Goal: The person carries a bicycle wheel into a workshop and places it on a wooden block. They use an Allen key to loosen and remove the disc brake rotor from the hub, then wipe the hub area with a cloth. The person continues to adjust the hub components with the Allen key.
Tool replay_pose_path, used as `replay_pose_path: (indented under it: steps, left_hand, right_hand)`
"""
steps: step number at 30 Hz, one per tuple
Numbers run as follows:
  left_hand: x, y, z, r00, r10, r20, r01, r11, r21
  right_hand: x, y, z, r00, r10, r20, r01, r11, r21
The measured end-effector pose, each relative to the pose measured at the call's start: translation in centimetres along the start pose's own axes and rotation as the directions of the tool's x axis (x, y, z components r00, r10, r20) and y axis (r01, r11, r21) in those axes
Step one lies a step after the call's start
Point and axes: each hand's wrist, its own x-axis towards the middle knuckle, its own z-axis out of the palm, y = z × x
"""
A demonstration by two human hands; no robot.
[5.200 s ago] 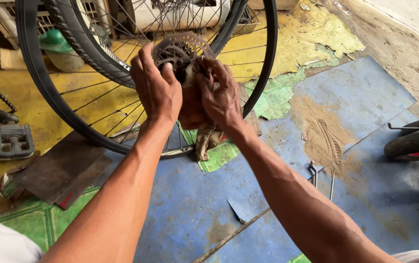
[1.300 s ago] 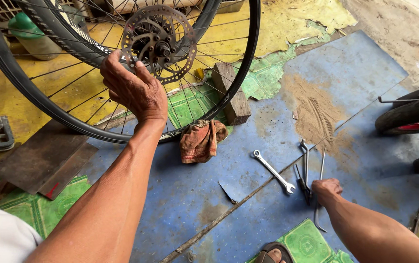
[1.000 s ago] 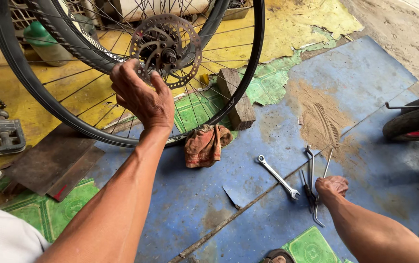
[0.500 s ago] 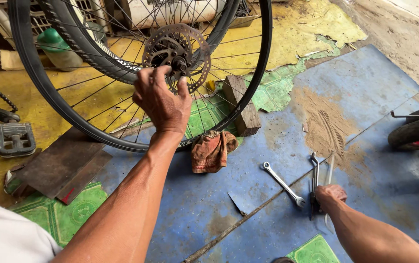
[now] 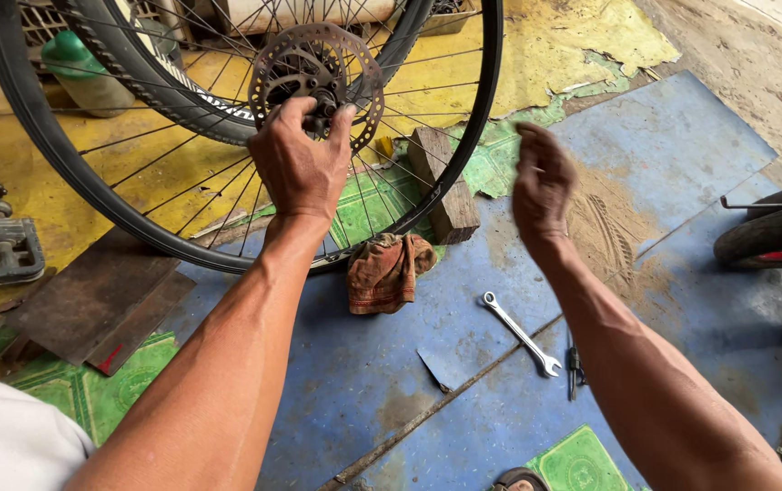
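A bicycle wheel [image 5: 38,150] stands upright on the floor in front of me, its black tyre and spokes filling the upper left. A perforated metal disc [image 5: 359,56] sits at its centre. My left hand [image 5: 300,168] grips the hub just below the disc, fingers wrapped around the axle. My right hand [image 5: 544,182] is raised in the air to the right of the rim, blurred, seen from the back with curled fingers. Whether it holds anything is hidden.
An orange rag [image 5: 386,273] and a wood block [image 5: 441,182] lie beside the rim. A silver spanner [image 5: 520,332] and dark hand tools [image 5: 573,364] rest on the blue floor. A pedal [image 5: 1,250], a dark board [image 5: 90,300], a green bottle [image 5: 81,68] and another tyre [image 5: 768,232] lie around.
My right hand has lifted from the tools on the floor up toward the wheel. My left hand has slid up from the spokes onto the hub.
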Motion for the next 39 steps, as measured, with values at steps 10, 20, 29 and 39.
replay_pose_path:
  steps: [10, 20, 29, 39]
  left_hand:
    - [1.1, 0.0, 0.6, 0.998, -0.058, 0.007, 0.059, 0.998, -0.022]
    - [0.8, -0.1, 0.7, 1.000, -0.009, -0.022, 0.008, 0.999, -0.031]
    - [0.7, 0.1, 0.2, 0.993, -0.107, 0.043, 0.111, 0.990, -0.091]
    - [0.6, 0.2, -0.1, 0.991, -0.125, 0.037, 0.128, 0.986, -0.104]
  right_hand:
    - [-3.6, -5.9, 7.6, 0.947, 0.144, 0.287, -0.138, 0.990, -0.041]
    - [-3.5, -8.6, 9.1, 0.889, 0.267, 0.372, -0.226, 0.963, -0.150]
    - [-4.7, -8.4, 10.7, 0.899, 0.293, 0.324, -0.267, 0.956, -0.122]
    - [-4.9, -8.4, 11.4, 0.925, 0.252, 0.284, -0.234, 0.968, -0.095]
